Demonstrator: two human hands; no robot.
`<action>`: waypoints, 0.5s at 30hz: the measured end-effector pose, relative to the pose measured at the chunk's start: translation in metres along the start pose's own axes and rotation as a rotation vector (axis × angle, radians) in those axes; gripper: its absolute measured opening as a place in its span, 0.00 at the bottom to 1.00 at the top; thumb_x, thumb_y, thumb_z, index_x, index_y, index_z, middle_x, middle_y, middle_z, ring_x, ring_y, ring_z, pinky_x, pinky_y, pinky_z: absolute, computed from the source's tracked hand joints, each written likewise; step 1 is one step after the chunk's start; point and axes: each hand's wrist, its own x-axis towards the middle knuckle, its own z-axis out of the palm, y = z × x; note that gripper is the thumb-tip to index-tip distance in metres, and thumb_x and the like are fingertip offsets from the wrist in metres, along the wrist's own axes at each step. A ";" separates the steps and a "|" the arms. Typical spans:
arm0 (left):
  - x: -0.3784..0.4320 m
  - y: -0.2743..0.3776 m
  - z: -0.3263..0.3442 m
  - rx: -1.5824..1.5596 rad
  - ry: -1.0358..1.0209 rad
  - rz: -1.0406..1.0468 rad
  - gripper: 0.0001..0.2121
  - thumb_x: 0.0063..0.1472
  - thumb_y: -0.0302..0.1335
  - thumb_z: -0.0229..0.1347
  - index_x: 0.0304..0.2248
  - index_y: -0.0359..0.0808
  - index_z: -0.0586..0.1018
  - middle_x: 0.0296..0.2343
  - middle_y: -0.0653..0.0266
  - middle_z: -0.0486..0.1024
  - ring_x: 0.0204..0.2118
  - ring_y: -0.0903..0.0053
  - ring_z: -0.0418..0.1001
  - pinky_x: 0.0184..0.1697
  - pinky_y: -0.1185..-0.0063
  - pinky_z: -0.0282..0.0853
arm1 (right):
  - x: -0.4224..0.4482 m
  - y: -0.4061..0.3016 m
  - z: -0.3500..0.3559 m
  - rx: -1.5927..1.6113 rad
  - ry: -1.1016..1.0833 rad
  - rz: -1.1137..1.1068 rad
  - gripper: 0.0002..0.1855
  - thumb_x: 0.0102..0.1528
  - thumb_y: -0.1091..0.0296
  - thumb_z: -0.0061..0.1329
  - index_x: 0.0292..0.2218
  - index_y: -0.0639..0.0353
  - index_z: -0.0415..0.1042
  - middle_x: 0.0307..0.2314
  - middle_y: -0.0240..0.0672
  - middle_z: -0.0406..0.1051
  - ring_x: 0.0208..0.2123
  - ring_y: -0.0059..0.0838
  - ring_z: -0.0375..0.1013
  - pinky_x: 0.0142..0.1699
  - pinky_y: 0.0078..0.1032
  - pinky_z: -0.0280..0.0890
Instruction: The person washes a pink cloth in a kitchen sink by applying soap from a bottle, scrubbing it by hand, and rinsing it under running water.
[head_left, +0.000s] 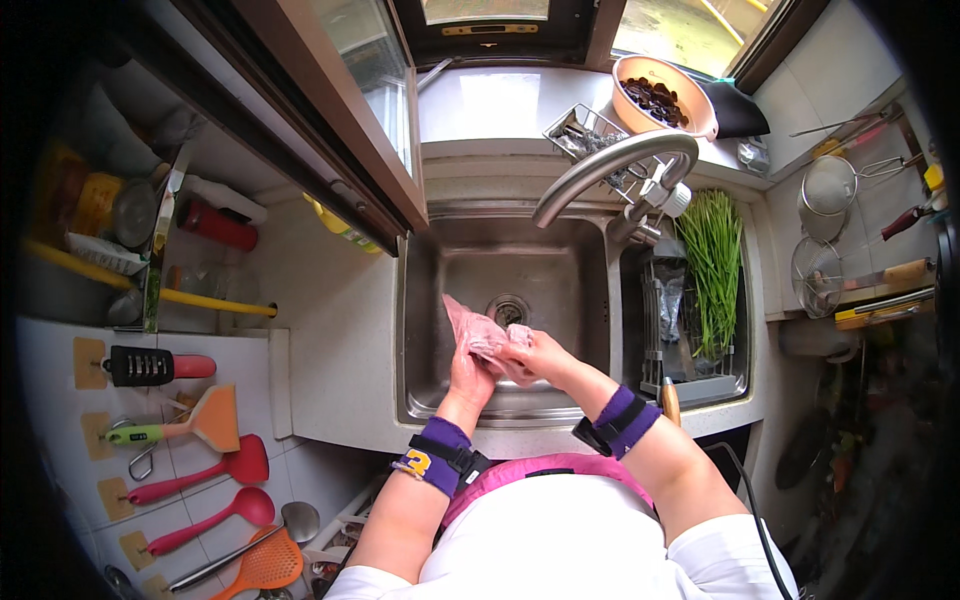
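Over the stainless steel sink basin (525, 259) I hold a crumpled pink cloth (480, 334). My left hand (471, 381) grips its lower part from the near side. From the right, my right hand (546, 355) has its fingers closed on the same cloth, and a bunched end sticks up beside them. One corner of the cloth hangs out to the upper left. The drain strainer (510, 308) shows just beyond my hands. Above the basin's far right side the curved faucet (600, 169) reaches over, and no water is visible coming from it.
Green garlic chives (709, 270) and a grey rack (701, 390) occupy the right-hand basin. Behind the faucet sit a wire caddy (581, 131) and an orange bowl (630, 112) of dark pieces. An open window sash (352, 150) juts over the left counter (337, 337). Utensils hang on both sides.
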 end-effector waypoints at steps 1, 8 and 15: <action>0.005 -0.001 -0.005 -0.014 0.070 -0.044 0.16 0.58 0.37 0.38 0.42 0.39 0.65 0.37 0.65 0.67 0.42 0.72 0.64 0.47 0.73 0.59 | 0.004 0.003 0.000 0.025 -0.007 0.060 0.08 0.44 0.66 0.49 0.27 0.59 0.67 0.17 0.25 0.65 0.17 0.12 0.61 0.19 0.12 0.54; 0.033 -0.007 -0.022 0.127 0.077 -0.213 0.13 0.45 0.22 0.44 0.34 0.33 0.68 0.26 0.58 0.69 0.31 0.68 0.68 0.39 0.73 0.66 | -0.017 -0.005 -0.016 0.006 -0.069 0.093 0.09 0.40 0.71 0.44 0.27 0.61 0.64 0.18 0.30 0.66 0.16 0.19 0.66 0.17 0.17 0.59; 0.044 -0.043 -0.001 0.141 -0.023 -0.098 0.22 0.51 0.29 0.37 0.47 0.34 0.59 0.39 0.60 0.64 0.40 0.72 0.65 0.46 0.73 0.60 | 0.034 0.040 -0.079 0.200 0.360 -0.208 0.09 0.43 0.76 0.39 0.31 0.63 0.62 0.20 0.35 0.66 0.18 0.23 0.68 0.21 0.18 0.63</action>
